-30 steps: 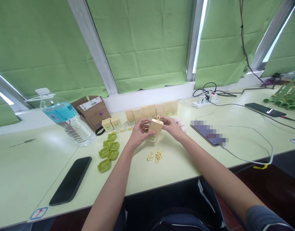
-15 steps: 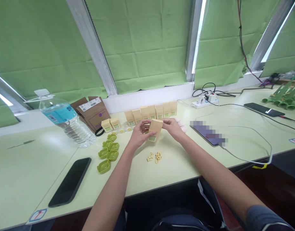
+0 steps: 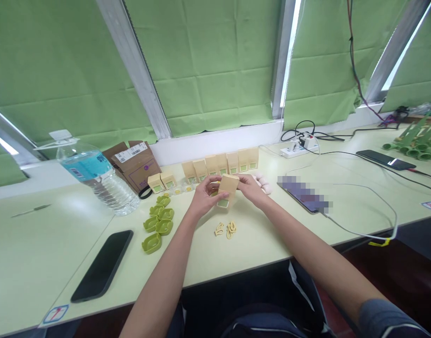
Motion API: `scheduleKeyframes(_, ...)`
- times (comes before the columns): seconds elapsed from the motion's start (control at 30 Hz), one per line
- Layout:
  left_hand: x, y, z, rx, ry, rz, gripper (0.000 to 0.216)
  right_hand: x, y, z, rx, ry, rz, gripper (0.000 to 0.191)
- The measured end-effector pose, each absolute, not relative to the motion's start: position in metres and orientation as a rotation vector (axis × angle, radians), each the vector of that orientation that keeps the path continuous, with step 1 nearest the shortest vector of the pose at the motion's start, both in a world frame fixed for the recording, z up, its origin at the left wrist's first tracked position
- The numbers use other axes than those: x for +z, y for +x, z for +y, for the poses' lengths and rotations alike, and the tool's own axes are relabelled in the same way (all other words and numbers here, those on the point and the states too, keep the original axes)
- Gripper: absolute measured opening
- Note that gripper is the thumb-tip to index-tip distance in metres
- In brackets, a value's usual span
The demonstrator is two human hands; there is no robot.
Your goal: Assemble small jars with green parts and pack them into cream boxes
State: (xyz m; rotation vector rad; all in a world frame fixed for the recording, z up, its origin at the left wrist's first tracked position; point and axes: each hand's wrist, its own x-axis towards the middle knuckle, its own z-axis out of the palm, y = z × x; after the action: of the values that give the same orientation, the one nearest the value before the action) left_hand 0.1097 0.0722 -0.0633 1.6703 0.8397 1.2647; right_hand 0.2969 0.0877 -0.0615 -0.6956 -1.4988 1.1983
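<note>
A small cream-coloured box (image 3: pixel 229 184) with a green window is held up above the table. My left hand (image 3: pixel 205 195) grips it from the left, thumb across its front. My right hand (image 3: pixel 250 188) is at the box's upper right edge, its fingertips hidden behind the box. Below on the table lie small yellow rings (image 3: pixel 231 230) in two little clusters. To the left sit several green cat-shaped trays (image 3: pixel 164 227). Behind my hands stands a row of similar cream boxes (image 3: pixel 211 167), and small white rounded pieces (image 3: pixel 264 183) lie beyond my right hand.
A large water bottle (image 3: pixel 99 176) and an open cardboard box (image 3: pixel 138 169) stand at the back left. One black phone (image 3: pixel 102 266) lies front left; another phone (image 3: pixel 303 195) with a white cable lies right. Behind it is a power strip (image 3: pixel 298 148).
The held box has shifted very slightly to the right and tilted a little. My right hand has moved slightly left and down, showing more of the white pieces.
</note>
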Motion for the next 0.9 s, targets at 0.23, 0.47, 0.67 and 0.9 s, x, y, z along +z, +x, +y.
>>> scheduleKeyframes(0.23, -0.0635, 0.1091, 0.072, 1.267, 1.601, 0.872, 0.058, -0.057, 0.2941, 0.0824, 1.309, -0.711, -1.318, 0.027)
scheduleKeyframes(0.47, -0.0646, 0.1099, 0.073, 1.346, 1.617, 0.809, 0.05, -0.0632, 0.2925, 0.0832, 1.411, -0.782, -1.374, 0.036)
scheduleKeyframes(0.67, -0.0632, 0.1112, 0.0725, 1.371, 1.672, 0.771, 0.043, -0.0663, 0.2933, 0.0802, 1.547, -0.777, -1.46, 0.04)
scheduleKeyframes(0.9, -0.0609, 0.1119, 0.0718, 1.386, 1.704, 0.782, 0.034, -0.0651, 0.2936, 0.0821, 1.389, -0.823, -1.517, 0.038)
